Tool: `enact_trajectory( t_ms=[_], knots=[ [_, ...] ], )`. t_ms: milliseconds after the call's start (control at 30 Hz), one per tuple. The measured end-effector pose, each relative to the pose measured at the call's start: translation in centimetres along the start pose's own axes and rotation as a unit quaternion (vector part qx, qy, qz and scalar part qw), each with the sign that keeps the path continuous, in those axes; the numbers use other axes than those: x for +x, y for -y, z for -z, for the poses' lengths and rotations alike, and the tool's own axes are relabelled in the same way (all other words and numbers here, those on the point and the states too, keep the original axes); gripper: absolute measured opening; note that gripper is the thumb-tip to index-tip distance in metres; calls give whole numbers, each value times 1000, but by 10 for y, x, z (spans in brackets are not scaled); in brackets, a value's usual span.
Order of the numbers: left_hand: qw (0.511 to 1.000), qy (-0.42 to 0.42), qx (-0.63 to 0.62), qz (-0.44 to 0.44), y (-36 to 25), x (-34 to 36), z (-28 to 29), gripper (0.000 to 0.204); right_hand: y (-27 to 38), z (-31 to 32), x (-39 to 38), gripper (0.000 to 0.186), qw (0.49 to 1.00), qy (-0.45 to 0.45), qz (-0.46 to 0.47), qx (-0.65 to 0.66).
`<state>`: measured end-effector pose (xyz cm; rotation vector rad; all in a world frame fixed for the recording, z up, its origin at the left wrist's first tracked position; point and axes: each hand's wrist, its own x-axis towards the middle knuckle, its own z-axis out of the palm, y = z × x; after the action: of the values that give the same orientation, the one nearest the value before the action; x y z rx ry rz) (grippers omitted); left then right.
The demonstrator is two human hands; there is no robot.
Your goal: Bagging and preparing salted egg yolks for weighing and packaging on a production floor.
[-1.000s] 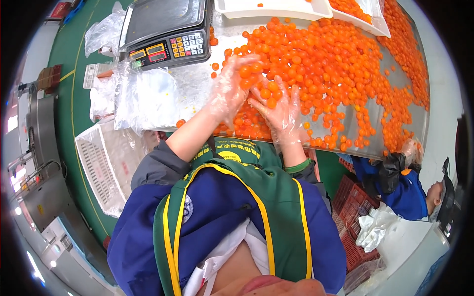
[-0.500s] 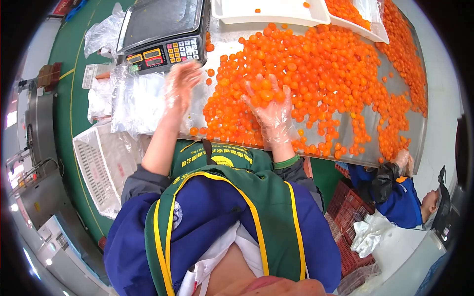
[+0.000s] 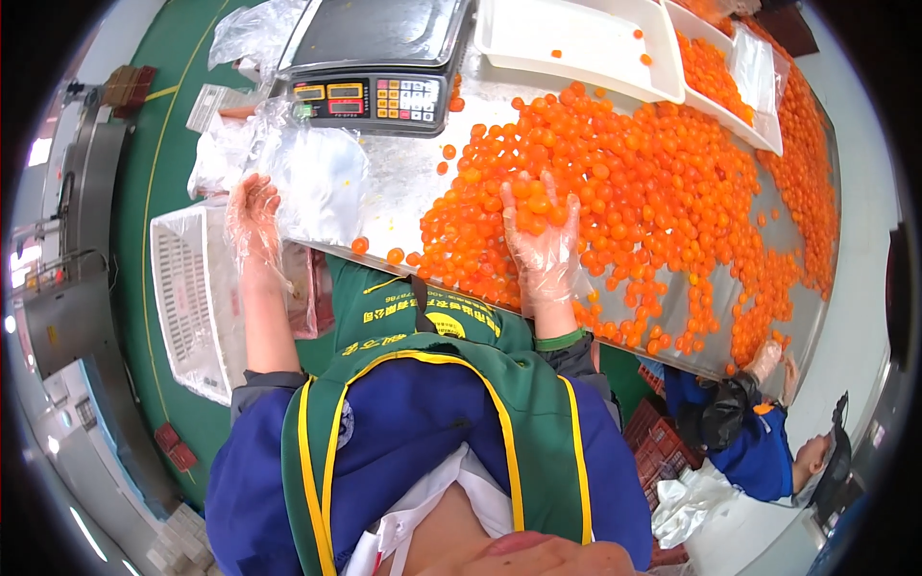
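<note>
A broad heap of small, glossy orange balls (image 3: 634,182), looking like egg yolks, covers much of the metal table (image 3: 403,168). My right hand (image 3: 544,235), in a clear plastic glove, is palm up at the heap's near side. Several of the balls rest in its palm and fingers, which cup them loosely. My left hand (image 3: 257,216), gloved likewise, hovers left of the table's edge, over the rim of a white plastic crate (image 3: 182,298). Its fingers are slightly bent and apart, and no object shows in them. A stack of clear plastic bags (image 3: 312,178) lies just right of it.
At the back left stands a digital scale (image 3: 370,67). White trays (image 3: 576,48) line the far side, one nearly bare and one filled with orange balls. At the table's right end a co-worker's gloved hand (image 3: 765,363) touches the balls. Red crates (image 3: 663,442) sit below.
My left hand has moved left and nearer, from beside the scale to above the crate. My right hand still cups several balls. The whole view has shifted and turned slightly.
</note>
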<state>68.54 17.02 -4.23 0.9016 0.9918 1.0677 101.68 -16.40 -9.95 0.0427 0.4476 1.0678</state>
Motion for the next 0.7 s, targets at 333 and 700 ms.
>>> enact_trajectory(
  t_ms=[333,700],
  knots=[
    [997,-25,9,-72,-9,-1,10,29,1,19,-14,61,994,-13,15,-109],
    [513,202,758,-347,-22,-68,-22,26,-26,2,-36,58,927,-98,140,-335]
  ],
)
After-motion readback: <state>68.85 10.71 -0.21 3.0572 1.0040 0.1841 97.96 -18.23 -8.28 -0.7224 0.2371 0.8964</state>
